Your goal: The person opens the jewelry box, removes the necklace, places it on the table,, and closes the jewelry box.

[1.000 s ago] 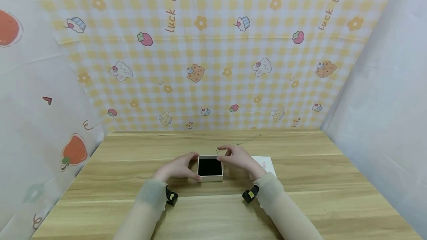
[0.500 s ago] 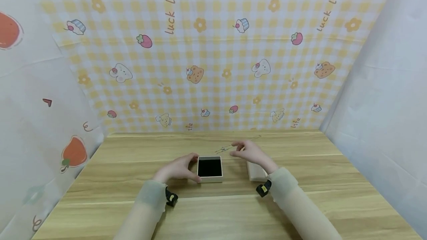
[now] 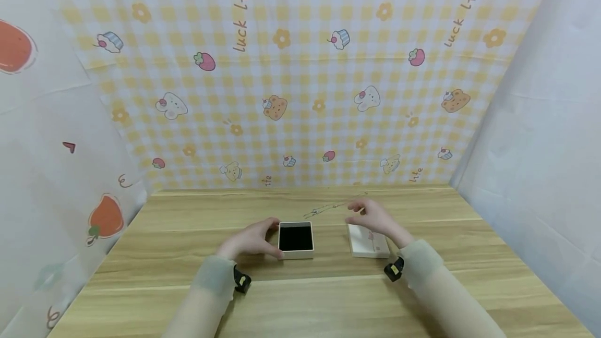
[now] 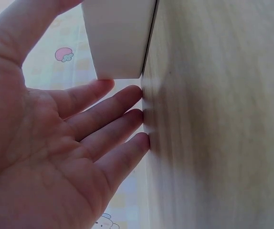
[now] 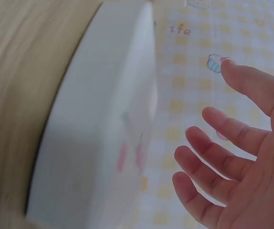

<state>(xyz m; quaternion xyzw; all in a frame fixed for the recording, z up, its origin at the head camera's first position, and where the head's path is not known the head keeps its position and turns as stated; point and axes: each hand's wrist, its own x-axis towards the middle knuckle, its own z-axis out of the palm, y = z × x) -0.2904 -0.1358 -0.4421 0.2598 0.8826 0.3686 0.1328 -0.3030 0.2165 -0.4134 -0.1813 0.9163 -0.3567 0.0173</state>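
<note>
In the head view, my left hand [image 3: 251, 239] holds a small open white box [image 3: 296, 255] at its left side, thumb at the near corner and forefinger at the far corner. Black lining [image 3: 295, 238] shows inside the box. The left wrist view has the forefinger touching the corner of the box's white wall [image 4: 120, 38], the other fingers resting by the wood. My right hand [image 3: 375, 219] hovers over the far side of a white lid [image 3: 368, 244] with pink lettering, fingers loosely bent and holding nothing. The same lid [image 5: 94, 119] lies beside the hand in the right wrist view.
Behind the box and lid, a thin chain necklace [image 3: 324, 208] lies stretched slantwise on the wooden table [image 3: 300, 301]. A yellow checked cloth [image 3: 300, 77] hangs at the table's back edge, with pale cloths on both sides.
My right hand has moved away from the box's right side to the right, over the lid, uncovering more of the necklace. My left hand stays at the box.
</note>
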